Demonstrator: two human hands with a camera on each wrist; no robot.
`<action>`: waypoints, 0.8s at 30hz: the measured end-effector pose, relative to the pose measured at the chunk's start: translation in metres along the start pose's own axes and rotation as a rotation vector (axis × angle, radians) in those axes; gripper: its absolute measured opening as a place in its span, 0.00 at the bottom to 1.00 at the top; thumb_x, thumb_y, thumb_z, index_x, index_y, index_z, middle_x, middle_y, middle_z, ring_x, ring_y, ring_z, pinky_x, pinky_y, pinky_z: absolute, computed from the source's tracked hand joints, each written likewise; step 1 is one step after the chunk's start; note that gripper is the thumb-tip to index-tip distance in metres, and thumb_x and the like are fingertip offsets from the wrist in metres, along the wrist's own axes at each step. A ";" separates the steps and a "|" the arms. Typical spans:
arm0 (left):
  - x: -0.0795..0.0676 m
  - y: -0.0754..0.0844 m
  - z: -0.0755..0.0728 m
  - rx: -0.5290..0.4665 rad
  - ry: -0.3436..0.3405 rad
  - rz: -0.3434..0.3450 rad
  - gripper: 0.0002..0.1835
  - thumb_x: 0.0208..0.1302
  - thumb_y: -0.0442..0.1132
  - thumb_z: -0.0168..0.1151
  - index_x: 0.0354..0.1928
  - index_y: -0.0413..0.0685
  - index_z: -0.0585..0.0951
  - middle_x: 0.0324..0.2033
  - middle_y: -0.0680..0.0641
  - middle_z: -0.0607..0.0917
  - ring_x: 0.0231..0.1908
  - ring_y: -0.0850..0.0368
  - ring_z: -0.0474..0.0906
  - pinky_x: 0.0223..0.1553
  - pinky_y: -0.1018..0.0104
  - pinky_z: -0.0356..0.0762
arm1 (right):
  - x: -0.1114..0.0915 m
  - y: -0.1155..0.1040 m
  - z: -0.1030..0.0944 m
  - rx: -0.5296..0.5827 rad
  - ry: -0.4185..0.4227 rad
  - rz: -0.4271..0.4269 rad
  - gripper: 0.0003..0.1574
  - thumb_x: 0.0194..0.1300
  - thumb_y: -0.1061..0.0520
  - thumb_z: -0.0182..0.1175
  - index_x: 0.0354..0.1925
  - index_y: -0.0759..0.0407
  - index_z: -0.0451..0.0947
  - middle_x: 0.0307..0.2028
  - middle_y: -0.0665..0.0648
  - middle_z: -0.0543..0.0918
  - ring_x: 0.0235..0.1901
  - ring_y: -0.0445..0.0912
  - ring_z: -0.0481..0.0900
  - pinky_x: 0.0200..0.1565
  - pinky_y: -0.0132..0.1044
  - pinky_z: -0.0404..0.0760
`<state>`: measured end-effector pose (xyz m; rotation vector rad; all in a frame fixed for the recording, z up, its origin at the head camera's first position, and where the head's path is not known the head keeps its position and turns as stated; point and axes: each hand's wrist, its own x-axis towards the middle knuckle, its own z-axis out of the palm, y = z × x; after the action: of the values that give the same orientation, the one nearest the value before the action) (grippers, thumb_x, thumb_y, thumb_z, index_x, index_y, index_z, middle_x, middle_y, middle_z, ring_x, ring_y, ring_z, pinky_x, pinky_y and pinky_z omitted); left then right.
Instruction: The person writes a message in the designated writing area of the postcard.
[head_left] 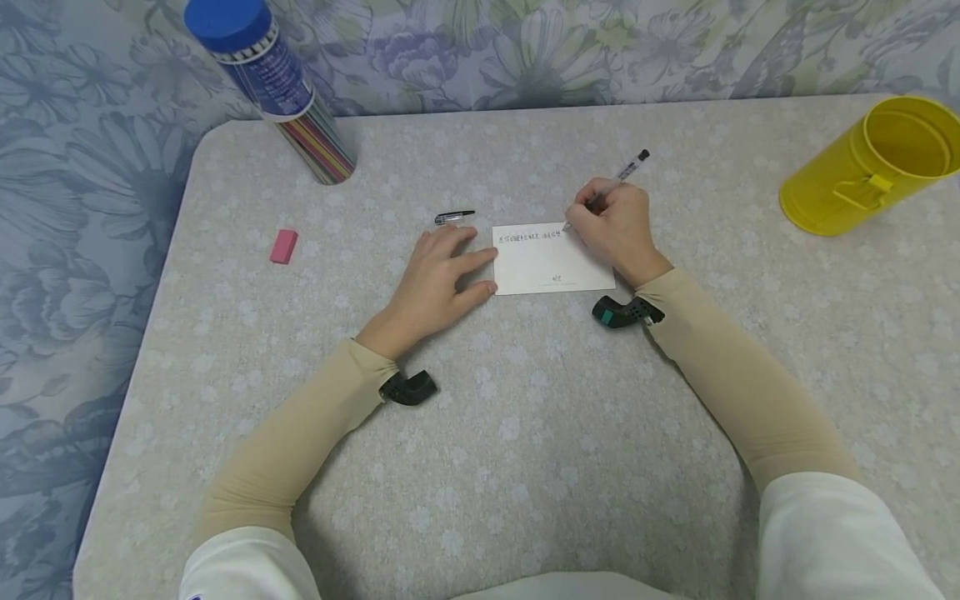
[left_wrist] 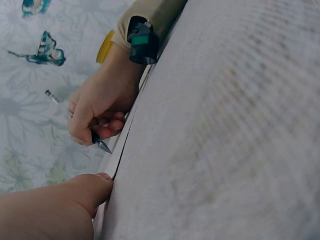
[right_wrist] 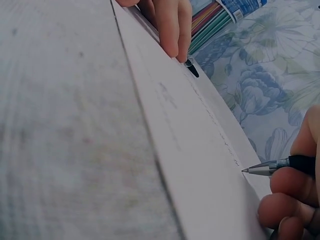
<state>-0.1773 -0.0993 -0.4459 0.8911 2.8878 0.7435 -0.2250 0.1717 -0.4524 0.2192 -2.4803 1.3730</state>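
Note:
A white card (head_left: 551,265) lies on the table with a line of small handwriting along its top and a small printed mark near its bottom edge. My right hand (head_left: 617,225) pinches a pen (head_left: 630,168), its tip at the end of the written line; the right wrist view shows the pen's metal tip (right_wrist: 257,169) at the card. My left hand (head_left: 442,279) rests spread on the table, thumb and index fingertips at the card's left edge. Just beyond its fingers lies a black and clear pen cap (head_left: 454,217).
A pink eraser (head_left: 283,247) lies to the left. At the back left stands a clear tube of coloured pencils (head_left: 315,137) with a blue lid (head_left: 228,25). A yellow cylindrical container (head_left: 832,179) stands at the right. Flowered wall covering (head_left: 540,58) borders the table's back edge.

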 end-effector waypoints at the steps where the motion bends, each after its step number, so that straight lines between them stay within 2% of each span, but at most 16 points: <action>1: 0.000 0.000 0.000 0.000 -0.002 -0.002 0.26 0.69 0.50 0.66 0.65 0.48 0.81 0.70 0.35 0.72 0.76 0.34 0.59 0.75 0.29 0.48 | 0.000 0.000 0.000 0.002 -0.001 0.000 0.10 0.54 0.66 0.55 0.22 0.67 0.80 0.16 0.55 0.75 0.14 0.34 0.63 0.19 0.26 0.58; 24: 0.000 0.000 0.000 -0.005 -0.007 -0.008 0.25 0.69 0.50 0.66 0.65 0.48 0.81 0.71 0.35 0.72 0.76 0.35 0.58 0.76 0.30 0.47 | -0.001 -0.003 -0.001 -0.001 -0.005 -0.007 0.10 0.53 0.65 0.54 0.21 0.67 0.80 0.15 0.55 0.75 0.14 0.34 0.64 0.19 0.26 0.59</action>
<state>-0.1770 -0.0992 -0.4459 0.8791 2.8801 0.7457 -0.2236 0.1711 -0.4500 0.2308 -2.4821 1.3704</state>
